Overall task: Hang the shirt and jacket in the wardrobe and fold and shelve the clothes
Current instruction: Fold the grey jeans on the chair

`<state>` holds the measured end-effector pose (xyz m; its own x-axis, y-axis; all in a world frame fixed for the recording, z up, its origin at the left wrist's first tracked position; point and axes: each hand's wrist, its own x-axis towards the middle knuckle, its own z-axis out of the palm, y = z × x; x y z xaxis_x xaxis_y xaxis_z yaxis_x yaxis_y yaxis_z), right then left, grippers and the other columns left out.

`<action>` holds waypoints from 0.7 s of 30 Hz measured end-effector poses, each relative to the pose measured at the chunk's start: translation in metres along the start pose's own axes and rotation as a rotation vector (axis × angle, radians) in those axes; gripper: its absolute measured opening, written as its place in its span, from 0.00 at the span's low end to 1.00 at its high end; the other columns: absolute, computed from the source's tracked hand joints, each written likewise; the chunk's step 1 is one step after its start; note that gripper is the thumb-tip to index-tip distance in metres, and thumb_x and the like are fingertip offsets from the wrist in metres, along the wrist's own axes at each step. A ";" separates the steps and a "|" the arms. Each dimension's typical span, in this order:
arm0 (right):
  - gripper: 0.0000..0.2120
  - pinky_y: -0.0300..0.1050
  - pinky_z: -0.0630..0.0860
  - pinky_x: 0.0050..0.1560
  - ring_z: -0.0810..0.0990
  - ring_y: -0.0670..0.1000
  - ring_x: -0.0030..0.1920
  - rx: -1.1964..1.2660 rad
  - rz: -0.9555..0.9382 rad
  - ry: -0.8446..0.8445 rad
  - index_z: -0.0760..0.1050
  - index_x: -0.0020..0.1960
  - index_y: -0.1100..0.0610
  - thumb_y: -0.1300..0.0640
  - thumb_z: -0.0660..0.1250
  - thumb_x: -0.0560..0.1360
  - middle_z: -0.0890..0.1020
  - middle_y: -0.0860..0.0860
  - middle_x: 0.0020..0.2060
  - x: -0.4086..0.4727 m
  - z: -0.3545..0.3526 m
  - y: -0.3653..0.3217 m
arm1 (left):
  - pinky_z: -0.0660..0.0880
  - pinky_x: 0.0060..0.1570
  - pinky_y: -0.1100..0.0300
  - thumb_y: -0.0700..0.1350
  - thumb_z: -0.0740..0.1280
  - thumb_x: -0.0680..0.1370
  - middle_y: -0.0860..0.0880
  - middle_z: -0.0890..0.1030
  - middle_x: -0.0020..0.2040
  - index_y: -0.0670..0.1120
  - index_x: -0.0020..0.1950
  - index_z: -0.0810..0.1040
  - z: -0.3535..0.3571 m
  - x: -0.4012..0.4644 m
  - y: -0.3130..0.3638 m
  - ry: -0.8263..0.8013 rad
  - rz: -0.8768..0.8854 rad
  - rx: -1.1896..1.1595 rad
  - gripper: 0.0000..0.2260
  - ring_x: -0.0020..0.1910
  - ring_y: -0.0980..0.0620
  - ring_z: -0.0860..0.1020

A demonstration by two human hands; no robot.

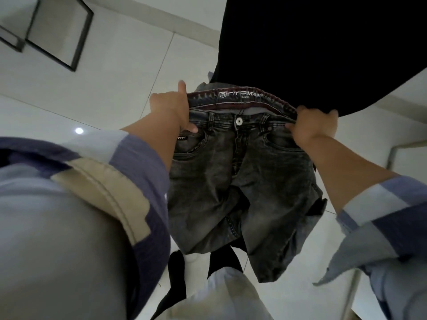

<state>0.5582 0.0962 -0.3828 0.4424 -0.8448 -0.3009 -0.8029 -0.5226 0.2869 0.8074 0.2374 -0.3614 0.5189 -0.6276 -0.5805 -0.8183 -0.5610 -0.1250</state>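
A pair of dark grey washed jeans (240,181) hangs in front of me, front side up, with a white button at the waistband. My left hand (171,109) grips the left end of the waistband, thumb over the front and index finger pointing out. My right hand (314,128) grips the right end of the waistband with curled fingers. The legs of the jeans droop down toward the floor, bunched at the bottom. A large black cloth (323,47) fills the upper right behind the jeans.
Pale tiled floor (129,65) lies below. A dark-framed panel (60,33) stands at the upper left. A light-coloured metal frame (392,155) shows at the right edge. Black fabric pieces (178,273) lie near my feet.
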 end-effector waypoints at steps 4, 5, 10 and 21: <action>0.20 0.52 0.66 0.55 0.73 0.61 0.57 -0.034 -0.023 0.094 0.71 0.64 0.56 0.45 0.57 0.80 0.79 0.59 0.52 -0.028 -0.033 0.005 | 0.64 0.58 0.52 0.58 0.68 0.74 0.46 0.76 0.58 0.48 0.62 0.75 -0.010 -0.036 -0.003 0.172 -0.045 0.229 0.21 0.62 0.44 0.71; 0.20 0.52 0.66 0.55 0.70 0.61 0.59 -0.072 -0.026 0.131 0.72 0.64 0.55 0.43 0.57 0.80 0.78 0.58 0.54 -0.037 -0.042 0.006 | 0.64 0.60 0.50 0.56 0.67 0.75 0.45 0.73 0.62 0.48 0.62 0.76 -0.011 -0.047 -0.004 0.216 -0.047 0.274 0.19 0.65 0.43 0.67; 0.17 0.51 0.69 0.53 0.74 0.61 0.55 0.094 -0.032 0.184 0.75 0.57 0.56 0.44 0.60 0.78 0.80 0.58 0.51 -0.096 -0.089 0.017 | 0.71 0.45 0.52 0.48 0.68 0.75 0.43 0.76 0.59 0.43 0.61 0.77 -0.028 -0.110 -0.020 0.220 0.032 0.003 0.16 0.58 0.40 0.75; 0.14 0.49 0.69 0.43 0.78 0.63 0.52 0.501 0.178 0.365 0.74 0.55 0.57 0.47 0.64 0.77 0.80 0.61 0.51 -0.293 -0.180 0.046 | 0.72 0.45 0.53 0.47 0.68 0.73 0.43 0.79 0.55 0.45 0.59 0.78 -0.088 -0.295 -0.036 0.476 0.230 -0.030 0.16 0.54 0.40 0.79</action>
<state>0.4637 0.2988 -0.1174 0.3218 -0.9444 0.0667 -0.9267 -0.3286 -0.1820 0.7053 0.3951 -0.1154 0.3870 -0.9082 -0.1595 -0.9206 -0.3904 -0.0106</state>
